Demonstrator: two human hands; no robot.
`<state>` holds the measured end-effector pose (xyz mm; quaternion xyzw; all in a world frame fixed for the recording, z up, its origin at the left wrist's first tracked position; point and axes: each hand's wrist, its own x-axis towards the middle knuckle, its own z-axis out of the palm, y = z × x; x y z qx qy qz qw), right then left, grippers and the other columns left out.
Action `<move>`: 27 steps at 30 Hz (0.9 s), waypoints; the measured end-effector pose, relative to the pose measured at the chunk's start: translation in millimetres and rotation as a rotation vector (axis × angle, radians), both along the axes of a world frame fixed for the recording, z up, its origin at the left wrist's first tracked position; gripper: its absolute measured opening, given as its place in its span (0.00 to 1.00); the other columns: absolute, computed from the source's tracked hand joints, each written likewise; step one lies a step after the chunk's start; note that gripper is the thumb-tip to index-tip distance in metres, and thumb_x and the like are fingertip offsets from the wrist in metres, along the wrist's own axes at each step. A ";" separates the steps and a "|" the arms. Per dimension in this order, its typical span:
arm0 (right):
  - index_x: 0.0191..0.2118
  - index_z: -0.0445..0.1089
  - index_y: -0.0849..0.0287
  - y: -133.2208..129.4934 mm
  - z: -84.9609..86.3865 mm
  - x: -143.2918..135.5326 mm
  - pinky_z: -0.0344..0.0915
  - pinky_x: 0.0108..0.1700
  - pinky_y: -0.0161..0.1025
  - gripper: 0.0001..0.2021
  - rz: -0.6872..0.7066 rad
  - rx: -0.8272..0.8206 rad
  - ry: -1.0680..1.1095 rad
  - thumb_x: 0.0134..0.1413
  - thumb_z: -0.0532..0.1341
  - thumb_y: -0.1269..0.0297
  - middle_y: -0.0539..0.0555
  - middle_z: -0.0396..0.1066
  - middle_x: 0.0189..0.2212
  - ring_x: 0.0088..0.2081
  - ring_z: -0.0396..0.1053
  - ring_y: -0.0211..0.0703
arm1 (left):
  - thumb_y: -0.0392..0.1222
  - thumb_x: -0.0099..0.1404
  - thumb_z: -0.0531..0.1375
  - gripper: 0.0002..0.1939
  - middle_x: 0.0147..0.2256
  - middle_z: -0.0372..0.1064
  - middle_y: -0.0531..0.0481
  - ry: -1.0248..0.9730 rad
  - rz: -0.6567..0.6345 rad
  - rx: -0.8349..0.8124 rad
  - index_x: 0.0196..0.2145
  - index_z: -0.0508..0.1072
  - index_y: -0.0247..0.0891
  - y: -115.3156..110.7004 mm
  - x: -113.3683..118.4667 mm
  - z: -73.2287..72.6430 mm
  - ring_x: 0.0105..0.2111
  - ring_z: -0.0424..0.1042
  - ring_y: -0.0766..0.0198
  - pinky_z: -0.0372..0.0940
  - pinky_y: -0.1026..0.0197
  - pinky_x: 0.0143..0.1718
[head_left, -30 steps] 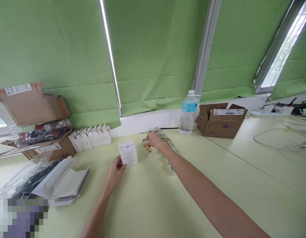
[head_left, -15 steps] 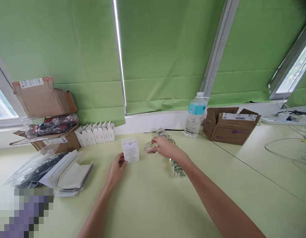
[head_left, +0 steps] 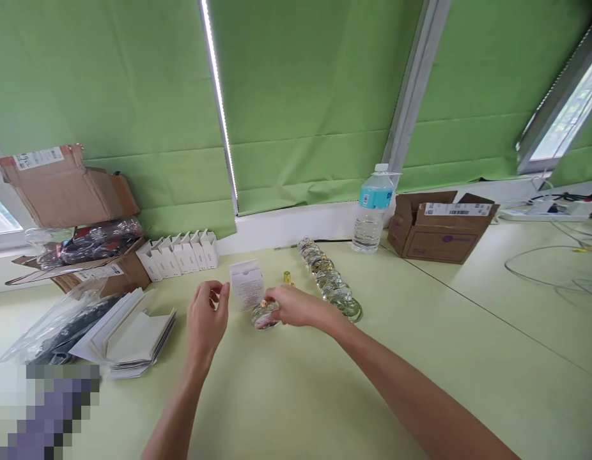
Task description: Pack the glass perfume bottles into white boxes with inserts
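My right hand grips a clear round glass perfume bottle with a gold neck, low over the table just in front of a small white box. The box stands upright with its flap up and print on its front. Left of the box, my left hand is off it, fingers loosely bent and apart, holding nothing. A small gold cap stands behind my right hand. To the right runs a row of similar glass bottles.
Several white boxes stand in a row at the back left, beside stacked brown cartons. Flattened white cartons and a plastic bag lie at left. Behind are a water bottle and an open brown carton.
My left hand has let go of the white box and drawn back to the left. My right hand has brought the perfume bottle left and nearer, in front of the box.
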<state>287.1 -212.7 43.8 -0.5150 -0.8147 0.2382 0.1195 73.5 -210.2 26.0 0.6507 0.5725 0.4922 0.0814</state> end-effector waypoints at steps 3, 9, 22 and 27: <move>0.38 0.70 0.59 -1.4 -6.8 -6.4 0.50 0.22 0.30 0.14 0.057 0.021 0.036 0.49 0.63 0.55 0.50 0.69 0.30 0.24 0.62 0.34 | 0.56 0.64 0.51 0.19 0.21 0.64 0.55 0.120 -0.192 -0.138 0.28 0.69 0.38 -9.7 -0.9 13.9 0.21 0.60 0.68 0.55 0.65 0.25; 0.42 0.71 0.58 0.1 -15.3 -9.7 0.51 0.25 0.30 0.14 0.067 0.063 0.098 0.51 0.63 0.57 0.51 0.71 0.31 0.27 0.63 0.36 | 0.61 0.55 0.59 0.24 0.38 0.70 0.52 0.222 -0.444 -0.415 0.44 0.71 0.42 -6.0 -0.6 -1.0 0.23 0.61 0.69 0.56 0.65 0.25; 0.37 0.71 0.66 35.1 -14.5 35.8 0.54 0.34 0.36 0.13 -0.373 0.225 -0.293 0.57 0.50 0.77 0.64 0.72 0.35 0.35 0.69 0.44 | 0.56 0.52 0.62 0.23 0.31 0.71 0.49 -0.063 -0.677 -0.594 0.41 0.75 0.38 1.9 6.6 -30.8 0.28 0.66 0.64 0.59 0.64 0.29; 0.42 0.69 0.65 40.1 -35.0 21.3 0.58 0.37 0.37 0.12 -0.488 0.234 -0.387 0.57 0.51 0.76 0.65 0.71 0.41 0.40 0.70 0.48 | 0.57 0.52 0.62 0.23 0.30 0.70 0.49 -0.125 -0.682 -0.622 0.39 0.76 0.37 0.6 7.1 -30.4 0.28 0.66 0.64 0.57 0.64 0.29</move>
